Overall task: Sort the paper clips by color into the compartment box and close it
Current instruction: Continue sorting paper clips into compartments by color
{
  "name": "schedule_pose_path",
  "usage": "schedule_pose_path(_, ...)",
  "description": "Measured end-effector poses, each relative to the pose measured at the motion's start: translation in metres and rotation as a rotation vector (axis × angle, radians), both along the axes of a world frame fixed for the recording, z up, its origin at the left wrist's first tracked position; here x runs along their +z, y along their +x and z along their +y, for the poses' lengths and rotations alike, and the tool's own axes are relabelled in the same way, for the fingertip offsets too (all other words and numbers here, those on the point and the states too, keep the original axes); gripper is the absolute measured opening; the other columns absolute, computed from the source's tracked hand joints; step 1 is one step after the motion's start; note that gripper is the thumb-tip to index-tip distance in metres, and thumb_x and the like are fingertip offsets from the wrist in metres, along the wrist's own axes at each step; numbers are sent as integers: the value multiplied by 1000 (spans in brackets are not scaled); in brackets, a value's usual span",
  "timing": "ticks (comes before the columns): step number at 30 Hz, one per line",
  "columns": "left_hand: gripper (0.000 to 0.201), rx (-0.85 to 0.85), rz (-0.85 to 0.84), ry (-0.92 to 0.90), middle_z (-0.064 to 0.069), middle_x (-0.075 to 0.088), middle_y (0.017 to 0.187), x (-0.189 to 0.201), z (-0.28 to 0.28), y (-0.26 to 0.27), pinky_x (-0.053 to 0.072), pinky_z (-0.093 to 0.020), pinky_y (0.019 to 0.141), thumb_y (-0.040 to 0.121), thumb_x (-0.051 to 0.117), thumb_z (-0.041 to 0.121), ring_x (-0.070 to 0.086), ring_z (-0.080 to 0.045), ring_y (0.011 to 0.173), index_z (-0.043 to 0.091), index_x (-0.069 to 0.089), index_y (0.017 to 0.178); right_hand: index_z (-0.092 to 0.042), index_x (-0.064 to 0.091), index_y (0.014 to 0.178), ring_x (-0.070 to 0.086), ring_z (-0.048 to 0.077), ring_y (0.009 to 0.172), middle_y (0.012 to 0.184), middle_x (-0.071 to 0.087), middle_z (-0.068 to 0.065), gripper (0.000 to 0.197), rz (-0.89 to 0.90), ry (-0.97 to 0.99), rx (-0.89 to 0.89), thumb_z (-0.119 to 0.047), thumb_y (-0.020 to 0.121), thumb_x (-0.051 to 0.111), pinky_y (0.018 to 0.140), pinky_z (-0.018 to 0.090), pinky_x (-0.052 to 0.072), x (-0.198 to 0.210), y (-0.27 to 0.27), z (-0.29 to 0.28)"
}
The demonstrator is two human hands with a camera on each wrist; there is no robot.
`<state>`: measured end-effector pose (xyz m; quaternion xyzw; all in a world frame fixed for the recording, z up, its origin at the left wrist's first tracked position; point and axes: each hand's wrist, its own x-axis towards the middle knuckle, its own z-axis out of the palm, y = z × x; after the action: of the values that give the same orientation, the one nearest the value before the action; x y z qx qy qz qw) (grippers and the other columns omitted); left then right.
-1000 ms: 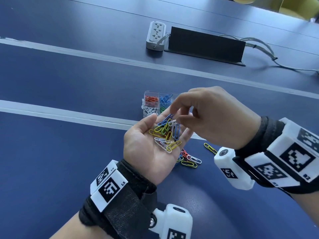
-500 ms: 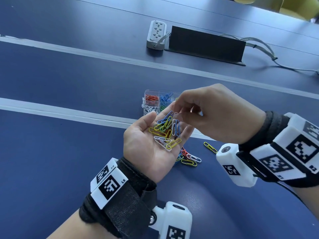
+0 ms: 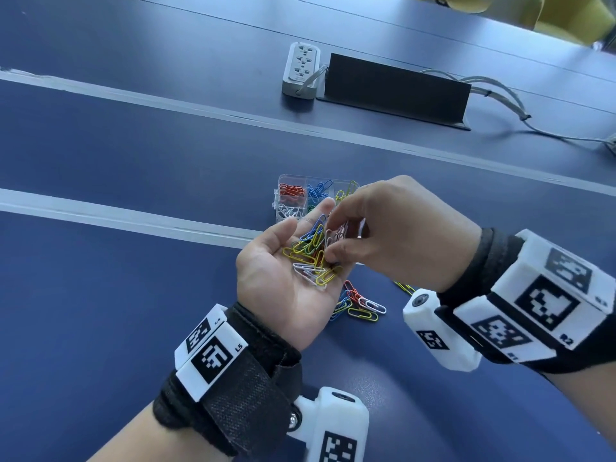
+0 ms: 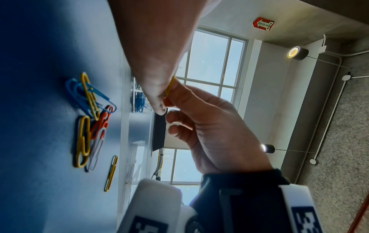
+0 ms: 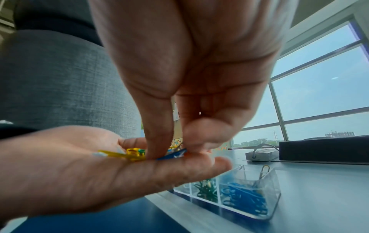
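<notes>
My left hand [image 3: 266,281] lies palm up over the table with a pile of mixed paper clips [image 3: 308,256] resting on its straight fingers. My right hand [image 3: 335,238] reaches into that pile from the right. In the right wrist view its thumb and forefinger pinch a blue clip [image 5: 173,155] against my left hand [image 5: 79,165]. The clear compartment box [image 3: 283,179] stands open just beyond my fingers, with red, blue, yellow, white and green clips in separate cells. The box [image 5: 276,186] shows blue and green cells in the right wrist view.
Several loose clips [image 3: 358,303] lie on the blue table under my left hand, and one yellow clip [image 3: 405,288] lies near my right wrist. A white power strip [image 3: 301,70], a black cable cover [image 3: 396,90] and grey cables [image 3: 500,95] sit at the back.
My right hand has come down from above my left fingertips into the pile on the palm, and its thumb and forefinger have closed on a clip. The left hand has stayed nearly still.
</notes>
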<state>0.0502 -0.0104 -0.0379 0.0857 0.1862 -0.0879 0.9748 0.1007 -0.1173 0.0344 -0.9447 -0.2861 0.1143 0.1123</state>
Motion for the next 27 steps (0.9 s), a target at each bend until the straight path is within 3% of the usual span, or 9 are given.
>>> schedule_pose_path(5,50,2,3,11,-19,68,102,1,0,0,49,-38,92,86,38,22,65,-26,80,-4,57,124,-25,71,78,52,4,60,67,62,-10,12,19,71,-12,-34,71,72,62,21,44,-1,4,1)
schedule_pose_path(10,50,44,-13,-11,-14,71,97,3,-1,1,50,-48,90,76,43,16,70,-25,83,-5,59,118,-20,72,73,49,0,47,52,62,-6,7,125,240,-92,-26,75,71,48,10,36,2,11,-2)
schedule_pose_path(14,36,61,-19,-19,-16,71,86,3,-1,2,53,-45,87,79,42,13,71,-28,75,-5,69,94,-2,65,68,52,9,43,56,61,6,10,516,574,-251,-3,78,67,41,15,42,7,12,0)
schedule_pose_path(17,32,71,-24,-37,-16,67,77,4,-2,2,59,-43,70,78,43,13,66,-29,59,-5,68,88,-9,53,60,48,14,45,62,57,11,24,840,836,-369,2,82,53,37,16,43,3,13,3)
schedule_pose_path(19,33,78,-30,-38,-15,67,75,3,-2,2,57,-43,74,77,43,13,65,-27,59,-4,65,93,-12,50,55,46,12,43,59,55,7,33,1005,955,-402,2,83,40,36,14,39,0,14,1)
schedule_pose_path(21,30,77,-25,-26,-13,67,73,2,-1,3,53,-41,85,75,44,13,64,-25,60,-2,66,88,-13,48,60,45,11,41,57,53,5,23,1112,1021,-408,1,74,37,35,14,37,0,15,1)
schedule_pose_path(23,30,76,-14,0,-10,66,70,1,-1,3,46,-41,94,78,43,15,62,-24,63,2,69,77,-13,50,66,43,11,40,58,52,8,16,1079,983,-388,-2,63,39,37,14,33,0,15,2)
schedule_pose_path(26,42,75,3,18,-12,70,76,-1,-1,3,48,-42,86,86,38,17,68,-24,69,3,72,64,-15,63,66,41,17,44,65,51,20,7,786,690,-245,-13,65,56,39,20,31,-3,7,6)
schedule_pose_path(27,45,70,12,14,-13,71,80,-2,-1,3,49,-42,84,89,37,18,70,-25,74,2,73,66,-17,67,68,45,18,47,67,59,15,4,650,554,-152,-20,66,65,40,24,37,-3,2,7)
